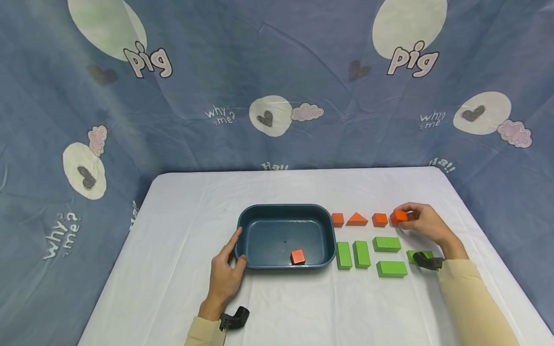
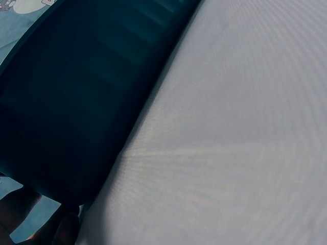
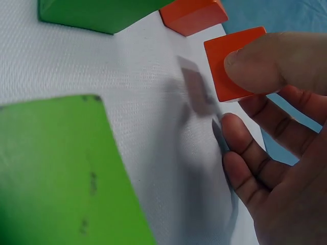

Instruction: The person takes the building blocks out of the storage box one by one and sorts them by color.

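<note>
My right hand (image 1: 421, 222) pinches an orange cube (image 1: 400, 216) at the right end of a row of orange blocks; the right wrist view shows the cube (image 3: 230, 61) lifted off the cloth between thumb (image 3: 265, 64) and fingers. My left hand (image 1: 227, 269) grips the near-left corner of a dark blue tub (image 1: 259, 214). One orange cube (image 1: 297, 256) lies inside the tub near its front wall. The tub's dark wall (image 2: 87, 97) fills the left wrist view.
On the white tablecloth (image 1: 173, 269) lie an orange cube (image 1: 337, 219), an orange triangle (image 1: 357, 219) and another orange cube (image 1: 380, 219). Several green bars (image 1: 386, 244) lie right of the tub. A blue patterned cloth (image 1: 277, 81) hangs behind.
</note>
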`<state>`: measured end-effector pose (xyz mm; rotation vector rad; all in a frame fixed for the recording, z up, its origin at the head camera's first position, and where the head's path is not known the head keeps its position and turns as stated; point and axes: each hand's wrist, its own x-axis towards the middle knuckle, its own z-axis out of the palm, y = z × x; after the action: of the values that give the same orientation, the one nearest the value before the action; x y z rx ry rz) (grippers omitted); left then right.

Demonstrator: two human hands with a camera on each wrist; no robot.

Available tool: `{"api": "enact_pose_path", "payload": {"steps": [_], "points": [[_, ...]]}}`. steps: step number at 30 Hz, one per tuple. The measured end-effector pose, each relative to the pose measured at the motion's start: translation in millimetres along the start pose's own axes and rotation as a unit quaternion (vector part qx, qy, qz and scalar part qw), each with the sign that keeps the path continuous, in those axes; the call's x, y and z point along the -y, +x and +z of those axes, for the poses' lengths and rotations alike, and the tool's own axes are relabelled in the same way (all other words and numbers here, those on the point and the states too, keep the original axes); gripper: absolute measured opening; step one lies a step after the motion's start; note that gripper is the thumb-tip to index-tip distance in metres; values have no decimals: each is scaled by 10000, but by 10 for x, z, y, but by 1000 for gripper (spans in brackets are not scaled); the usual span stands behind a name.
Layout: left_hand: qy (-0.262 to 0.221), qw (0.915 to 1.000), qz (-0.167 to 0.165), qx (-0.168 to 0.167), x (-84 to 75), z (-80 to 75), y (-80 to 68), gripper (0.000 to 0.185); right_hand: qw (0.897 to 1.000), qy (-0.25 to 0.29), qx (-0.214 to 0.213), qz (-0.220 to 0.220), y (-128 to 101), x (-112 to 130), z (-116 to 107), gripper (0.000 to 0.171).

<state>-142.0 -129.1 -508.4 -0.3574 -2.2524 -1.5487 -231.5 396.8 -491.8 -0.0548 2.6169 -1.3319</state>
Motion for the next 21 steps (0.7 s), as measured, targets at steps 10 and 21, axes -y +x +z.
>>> {"api": "enact_pose_path", "payload": {"steps": [10,21], "points": [[57,10000,14,-46,338,56,-42,72,9998,-128,115,28,19,-5,24,43],[5,9999,107,-41,83,14,-3,66,9983,-545,180,-63,33,-28,49,46]]}}
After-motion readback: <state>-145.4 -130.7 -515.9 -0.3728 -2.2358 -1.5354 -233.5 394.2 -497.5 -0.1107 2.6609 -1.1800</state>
